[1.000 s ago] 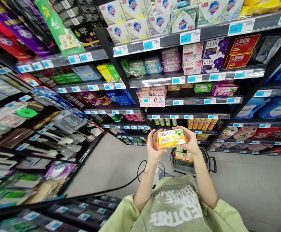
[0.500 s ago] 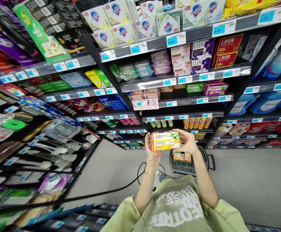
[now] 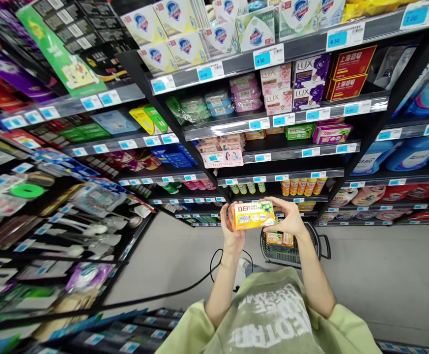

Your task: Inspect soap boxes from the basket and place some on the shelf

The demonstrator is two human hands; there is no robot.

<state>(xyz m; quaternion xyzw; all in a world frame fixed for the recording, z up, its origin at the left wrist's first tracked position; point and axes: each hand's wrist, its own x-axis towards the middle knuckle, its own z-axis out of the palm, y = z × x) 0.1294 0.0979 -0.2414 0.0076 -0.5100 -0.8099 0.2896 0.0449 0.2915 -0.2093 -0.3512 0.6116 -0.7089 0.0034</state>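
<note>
Between my two hands I hold an orange, white and green pack of laundry soap (image 3: 254,215), its printed front turned up toward me. My left hand (image 3: 232,231) grips the left end, and my right hand (image 3: 288,216) has the right end between thumb and fingers. Below my right hand a dark grey shopping basket (image 3: 312,246) rests on the floor. Inside it lie similar orange soap packs (image 3: 278,238), partly covered by my hand and forearm.
Ahead stands a black shelf (image 3: 288,157) with boxed soaps, including LUX boxes (image 3: 308,83), and blue price tags. Bottles of blue detergent (image 3: 402,155) fill the right side. Kitchen utensils (image 3: 89,231) hang at the left. A black cable (image 3: 170,294) crosses in front of the floor.
The soap pack stays in both hands, almost unmoved. The view has shifted very slightly, and the shelves appear a little displaced.
</note>
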